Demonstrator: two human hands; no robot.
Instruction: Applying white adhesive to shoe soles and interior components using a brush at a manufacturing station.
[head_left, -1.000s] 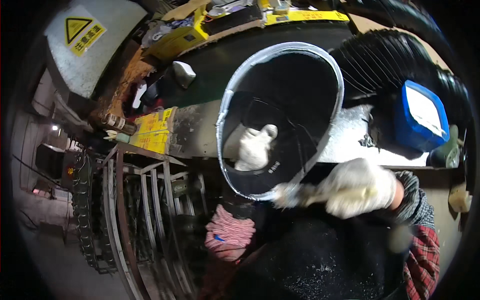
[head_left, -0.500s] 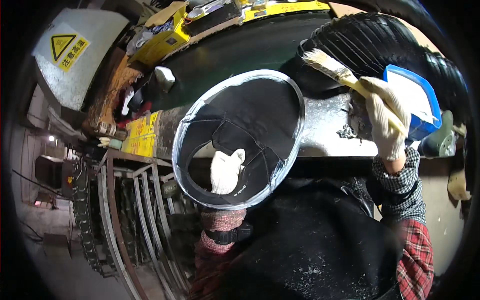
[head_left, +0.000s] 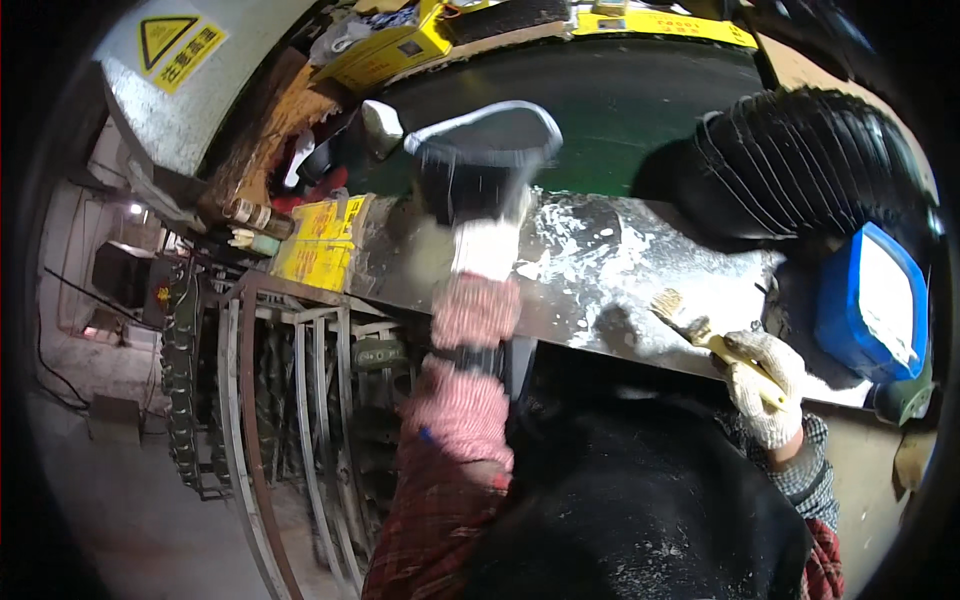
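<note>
In a white glove, my left hand [head_left: 487,248] reaches forward over the bench, blurred by motion, and holds a black fabric shoe upper [head_left: 465,185]. White paste coats the upper's rim, which faces up at the edge of the green belt [head_left: 620,110]; the fingers are mostly hidden. My right hand [head_left: 765,385], also gloved, is closed around the pale handle of a paint brush [head_left: 715,348]. Its bristles point left over the metal bench top [head_left: 590,260], which is smeared with white. Right of that hand stands a blue tub [head_left: 838,315] of white paste.
A row of black ribbed uppers [head_left: 810,165] lies at the right, behind the tub. Yellow cardboard [head_left: 322,240] covers the bench's left end. Metal rack rails [head_left: 250,430] stand at lower left, below a pale machine cover [head_left: 175,100]. A yellow box [head_left: 390,55] sits beyond.
My left hand has carried the upper forward, from near my body to the belt's edge. My right hand has lowered the brush toward the bench. The view has shifted.
</note>
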